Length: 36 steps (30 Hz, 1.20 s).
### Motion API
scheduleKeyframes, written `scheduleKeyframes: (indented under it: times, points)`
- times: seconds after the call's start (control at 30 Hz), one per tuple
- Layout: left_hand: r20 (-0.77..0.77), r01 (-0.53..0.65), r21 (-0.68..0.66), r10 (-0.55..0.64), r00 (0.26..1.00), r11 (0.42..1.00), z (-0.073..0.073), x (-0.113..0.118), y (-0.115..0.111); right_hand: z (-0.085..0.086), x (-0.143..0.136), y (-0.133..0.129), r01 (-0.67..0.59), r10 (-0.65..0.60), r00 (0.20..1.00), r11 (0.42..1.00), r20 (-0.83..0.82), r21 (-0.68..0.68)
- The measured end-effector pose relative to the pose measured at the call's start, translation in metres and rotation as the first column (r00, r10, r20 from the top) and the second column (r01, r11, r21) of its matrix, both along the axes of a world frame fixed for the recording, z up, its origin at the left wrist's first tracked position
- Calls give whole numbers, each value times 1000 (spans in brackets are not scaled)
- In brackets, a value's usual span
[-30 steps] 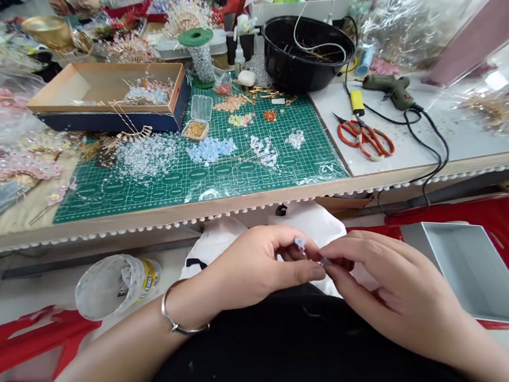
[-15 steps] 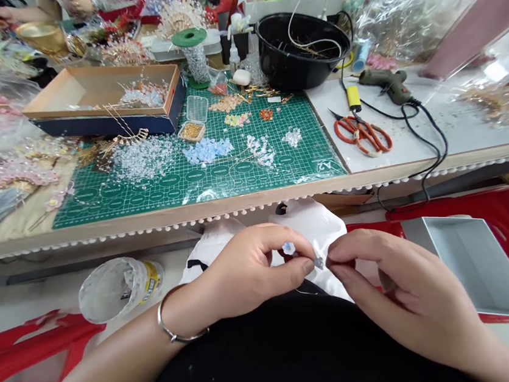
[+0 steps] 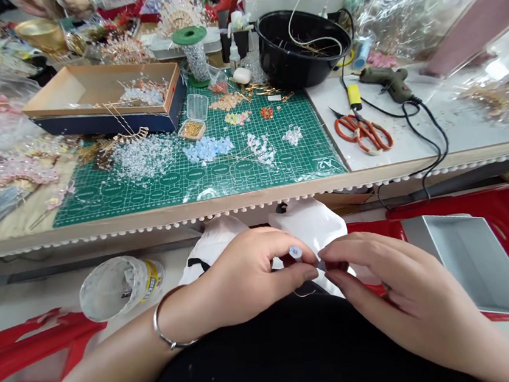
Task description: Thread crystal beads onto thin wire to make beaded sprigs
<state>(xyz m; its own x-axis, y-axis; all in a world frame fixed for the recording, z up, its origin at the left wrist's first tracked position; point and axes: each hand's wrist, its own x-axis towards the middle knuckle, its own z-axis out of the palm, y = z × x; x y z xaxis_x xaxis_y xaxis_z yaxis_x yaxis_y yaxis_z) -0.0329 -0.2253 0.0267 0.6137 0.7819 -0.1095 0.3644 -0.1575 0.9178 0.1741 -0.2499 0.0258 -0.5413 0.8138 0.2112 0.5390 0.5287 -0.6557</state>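
Observation:
Above my lap, my left hand (image 3: 264,272) pinches thumb against forefinger. A small pale-blue flower bead (image 3: 295,252) pokes up between those fingers, and a thin wire (image 3: 305,294) curves out beneath them. My right hand (image 3: 393,279) meets the left fingertips, its thumb and forefinger closed at a tiny greyish piece (image 3: 321,265) that they mostly cover. On the green cutting mat (image 3: 145,198) lie blue flower beads (image 3: 208,149), clear beads (image 3: 145,157) and whitish flower pieces (image 3: 261,148).
Orange-handled scissors (image 3: 362,134) and a glue gun (image 3: 390,83) with a looping cord lie on the right. Behind the mat stand a box (image 3: 109,123), a wire spool (image 3: 189,36) and a black basin (image 3: 299,63). A plastic bucket (image 3: 114,290) is below the table edge.
My right fingertips have moved slightly left against the left ones, covering most of the greyish piece. The blue flower bead has shifted slightly right and down.

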Motion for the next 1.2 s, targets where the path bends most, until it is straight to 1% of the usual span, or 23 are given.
scheduleKeyframes:
  times: [0.07, 0.13, 0.23, 0.3, 0.37, 0.47, 0.57, 0.7, 0.77, 0.83, 1.0, 1.2]
  points:
    - [-6, 1, -3, -1, 1000, 1000, 0, 0, -1, -1, 0, 0, -28, 28, 999, 999, -17, -21]
    - [-12, 1, -1, -1, 1000, 1000, 0, 0, -2, -1, 0, 1, -27, 26, 999, 999, -23, -25]
    - [-21, -22, 4, 22, 1000, 1000, 0, 0, -3, -1, -2, 3, 34, -34, 999, 999, -22, -11]
    - [-13, -50, -19, 49, 999, 999, 0, 0, -4, -1, -2, 2, 79, -79, 997, 997, -19, -8]
    - [8, -81, -75, 82, 997, 994, -1, 0, -4, -2, -1, 2, 113, -113, 993, 993, -15, -13]
    - [53, -98, -145, 107, 993, 985, -2, -1, -3, -3, 0, 0, 146, -146, 989, 989, -11, -26]
    - [84, -87, -189, 104, 991, 978, -5, -2, -1, -4, 1, 0, 154, -154, 988, 987, -7, -35]
    - [106, -56, -328, 96, 990, 943, -10, -3, 1, -3, 1, 1, 146, -146, 989, 986, 9, -74]
    - [133, -47, -358, 101, 986, 932, -12, -3, 1, -3, 2, 0, 141, -141, 990, 986, 5, -89]
    - [150, -50, -361, 111, 982, 931, -12, -3, 1, -3, 3, 0, 144, -146, 989, 985, -6, -92]
    - [141, -64, -349, 120, 983, 935, -10, -4, 0, -2, 2, -2, 214, -216, 976, 975, -16, -59]
    - [119, -59, -314, 101, 988, 947, -10, -4, -1, 2, 0, 0, 172, -171, 985, 984, 30, -44]
